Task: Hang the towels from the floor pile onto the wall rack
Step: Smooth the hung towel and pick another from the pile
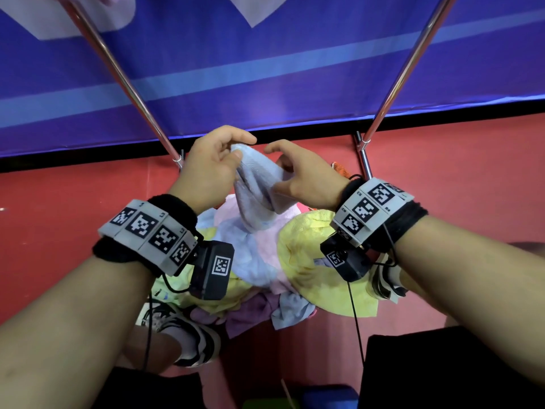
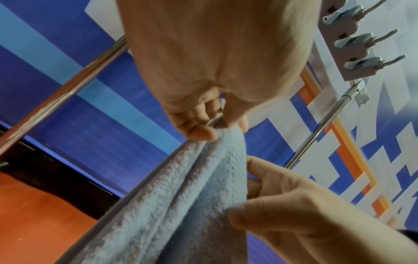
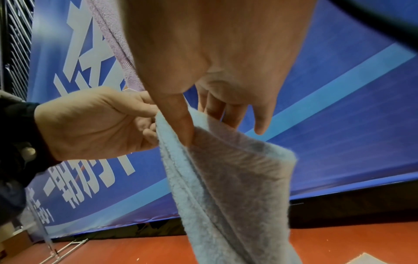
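A light blue towel [image 1: 256, 184] is lifted above the floor pile [image 1: 295, 261] of yellow, pink, lilac and blue towels. My left hand [image 1: 244, 147] pinches its top corner between thumb and fingers. My right hand [image 1: 283, 166] is just to the right and holds a fold of the same towel, thumb in front, fingers behind, index finger sticking out. In the left wrist view the left hand [image 2: 217, 128] grips the towel [image 2: 181, 196] with the right hand [image 2: 248, 189] below it. The right wrist view shows the right hand [image 3: 199, 125], the towel [image 3: 226, 178] and the left hand [image 3: 151, 116].
Two chrome rack poles [image 1: 118, 72] [image 1: 413, 60] slant up against a blue banner wall [image 1: 265, 69]. Rack hooks [image 2: 357, 41] sit high on the wall, and a lilac towel [image 3: 108, 35] hangs there. My shoes [image 1: 188, 338] stand beside the pile on the red floor [image 1: 59, 202].
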The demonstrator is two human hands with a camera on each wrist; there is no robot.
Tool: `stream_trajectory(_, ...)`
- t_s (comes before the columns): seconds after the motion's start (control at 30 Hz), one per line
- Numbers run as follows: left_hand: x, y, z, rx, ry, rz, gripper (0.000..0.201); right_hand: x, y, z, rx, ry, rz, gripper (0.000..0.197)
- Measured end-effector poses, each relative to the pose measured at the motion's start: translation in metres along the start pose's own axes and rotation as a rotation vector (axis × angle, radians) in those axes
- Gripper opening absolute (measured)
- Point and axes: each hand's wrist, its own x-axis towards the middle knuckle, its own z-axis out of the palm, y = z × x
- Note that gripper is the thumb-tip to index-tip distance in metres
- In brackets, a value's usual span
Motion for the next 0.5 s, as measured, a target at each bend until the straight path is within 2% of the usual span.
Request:
stream_trajectory(0.13, 0.002, 0.000, -0.006, -0.008, 0.172, -0.032, 0.037, 0.000, 0.003, -0.004, -0.054, 0.009, 0.048, 0.056)
stream_trajectory(0.27, 0.006, -0.002, -0.015, -0.013, 0.312, -0.043, 0.036, -0.004, 0.004, -0.008, -0.056, 0.004, 0.061, 0.064)
stream_trajectory(0.33, 0.008, -0.003, -0.018, -0.006, 0.345, -0.057, 0.037, -0.007, 0.002, -0.009, -0.033, 0.024, 0.024, 0.066)
stream_trajectory(0.43, 0.010, -0.007, -0.022, 0.021, 0.391, -0.087, 0.036, -0.008, 0.000, -0.010, -0.043, 0.070, -0.076, 0.058)
stream_trajectory(0.5, 0.011, -0.010, -0.024, 0.015, 0.412, -0.097, 0.038, -0.005, 0.001, -0.010, -0.041, 0.072, -0.091, 0.052)
